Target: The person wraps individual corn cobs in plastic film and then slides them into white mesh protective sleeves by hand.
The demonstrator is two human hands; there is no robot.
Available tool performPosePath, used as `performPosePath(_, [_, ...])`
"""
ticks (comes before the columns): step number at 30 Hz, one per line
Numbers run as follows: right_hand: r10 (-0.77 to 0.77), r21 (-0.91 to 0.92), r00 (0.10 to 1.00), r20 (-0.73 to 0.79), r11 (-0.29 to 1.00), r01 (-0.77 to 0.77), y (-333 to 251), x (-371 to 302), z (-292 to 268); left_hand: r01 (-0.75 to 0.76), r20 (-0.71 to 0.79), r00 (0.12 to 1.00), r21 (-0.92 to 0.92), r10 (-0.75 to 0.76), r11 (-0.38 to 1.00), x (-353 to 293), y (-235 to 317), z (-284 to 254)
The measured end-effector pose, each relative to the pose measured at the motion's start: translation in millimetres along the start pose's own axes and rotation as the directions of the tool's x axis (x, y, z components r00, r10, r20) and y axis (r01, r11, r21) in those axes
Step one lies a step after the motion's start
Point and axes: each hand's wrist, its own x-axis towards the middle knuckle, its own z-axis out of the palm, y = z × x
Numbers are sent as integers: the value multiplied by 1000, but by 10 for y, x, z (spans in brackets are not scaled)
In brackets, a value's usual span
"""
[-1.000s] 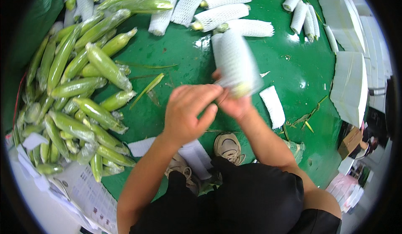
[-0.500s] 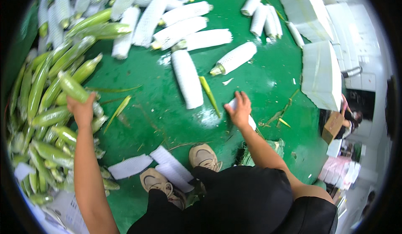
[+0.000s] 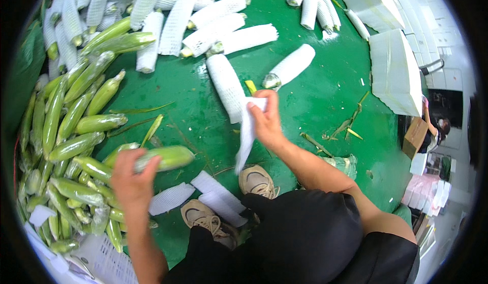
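In my left hand [image 3: 133,175] is a long green vegetable [image 3: 170,158] wrapped in clear film. Its blunt end points right, above the floor. My right hand [image 3: 267,119] pinches a flat white foam net sleeve [image 3: 246,136], which hangs down from the fingers. Left of my left hand lies a heap of similar film-wrapped green vegetables [image 3: 76,190]. Just beyond my right hand, a vegetable in a white foam sleeve [image 3: 225,88] lies on the floor, with another sleeved one [image 3: 292,66] to its right.
Many sleeved vegetables [image 3: 178,25] lie at the far left, a few more [image 3: 317,9] farther right. Loose foam sleeves [image 3: 218,197] rest by my shoes [image 3: 257,181]. Leaf strips [image 3: 152,127] litter the green floor. White foam boxes [image 3: 396,73] line the right; beyond, a person stands near a carton [image 3: 415,135].
My left hand has lifted a green vegetable off the heap and brought it right and nearer me. My right hand has raised a foam sleeve from the floor and moved left.
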Motion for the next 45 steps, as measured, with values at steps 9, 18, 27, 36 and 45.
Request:
performPosePath(9, [343, 538, 784, 517, 582, -610, -397, -511, 990, 312, 101, 928, -737, -359, 599, -457, 236, 1007])
performPosePath(18, [-174, -66, 939, 296, 977, 202, -201, -587, 951, -87, -76, 996, -704, 47, 705, -102, 208, 828])
performPosePath(27, [-483, 66, 619, 619, 818, 572, -565, -272, 768, -491, -432, 867, -654, 249, 575, -81, -41, 981])
performPosePath(36, [132, 431, 576, 807, 537, -725, -764, -239, 769, -223, 127, 966, -29, 225, 974, -6, 458, 326])
performPosePath(45, [346, 495, 740, 577, 573, -654, -575, -318, 922, 404, 385, 915, -881, -121, 246, -321, 362, 518])
